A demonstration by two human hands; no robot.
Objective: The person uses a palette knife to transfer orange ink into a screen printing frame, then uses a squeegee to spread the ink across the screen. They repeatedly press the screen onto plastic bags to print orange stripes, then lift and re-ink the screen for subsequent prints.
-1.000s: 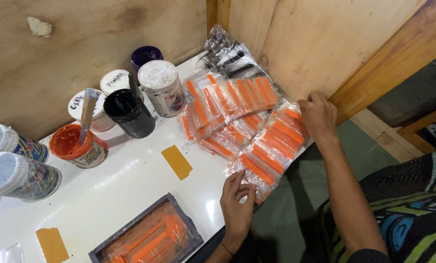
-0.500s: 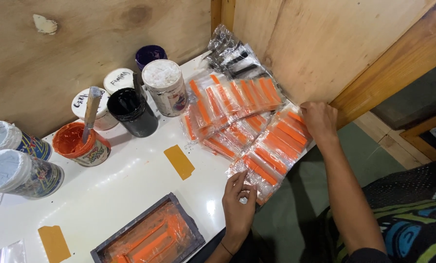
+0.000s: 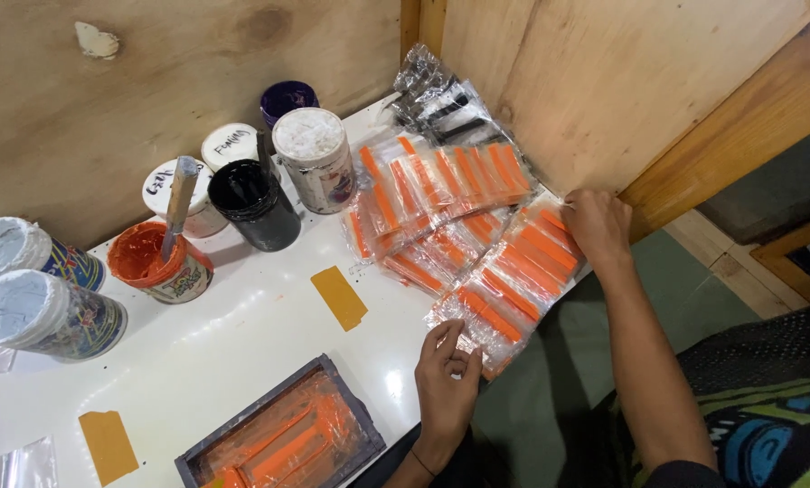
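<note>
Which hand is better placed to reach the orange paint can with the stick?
Probably left. The left hand lies on the can's side of the bags, nearer the orange paint can; the right hand rests at their far end.

Warm, even light from above; the glossy white tabletop (image 3: 242,343) shows soft glare near its front edge. Clear plastic packets (image 3: 477,244) glint. Shadows are short and soft. Focus is sharp, with slight wide-angle stretching.
</note>
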